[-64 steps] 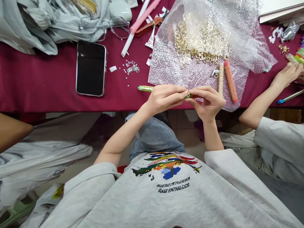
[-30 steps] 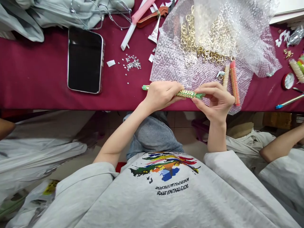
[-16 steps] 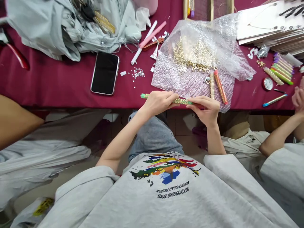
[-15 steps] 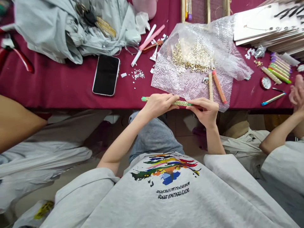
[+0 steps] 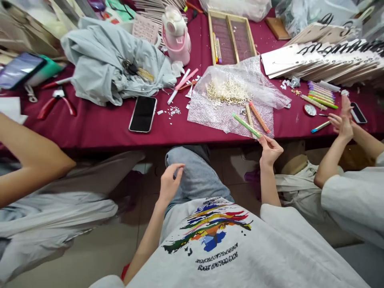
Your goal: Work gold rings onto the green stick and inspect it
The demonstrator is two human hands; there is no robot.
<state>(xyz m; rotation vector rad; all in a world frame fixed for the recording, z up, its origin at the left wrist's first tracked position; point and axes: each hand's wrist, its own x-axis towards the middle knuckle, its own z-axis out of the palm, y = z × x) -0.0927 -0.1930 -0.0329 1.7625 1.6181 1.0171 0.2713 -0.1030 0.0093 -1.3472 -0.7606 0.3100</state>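
My right hand (image 5: 270, 151) pinches the near end of a green stick (image 5: 246, 125) strung with gold rings. The stick slants away to the left over the bubble wrap (image 5: 207, 116). Two similar sticks lie on the wrap beside it, a gold ring-covered stick (image 5: 249, 114) and an orange ring-covered stick (image 5: 259, 117). Behind them, a heap of loose gold rings (image 5: 228, 91) is spread on the wrap. My left hand (image 5: 169, 184) is off the table, over my jeans. Its fingers are loosely bent, thumb and forefinger apart, with nothing in them.
A black phone (image 5: 143, 114) and tiny silver bits (image 5: 174, 112) lie left of the wrap. Red-handled pliers (image 5: 58, 102) are farther left. A wooden tray (image 5: 231, 38) and stacked white cards (image 5: 279, 64) stand behind. A neighbour's hands (image 5: 343, 122) are at the right, another person's arm (image 5: 33, 160) at the left.
My left hand has let go of the green stick and dropped back toward my lap. My right hand now holds the stick alone, swung round to point away. The view takes in more of the table.
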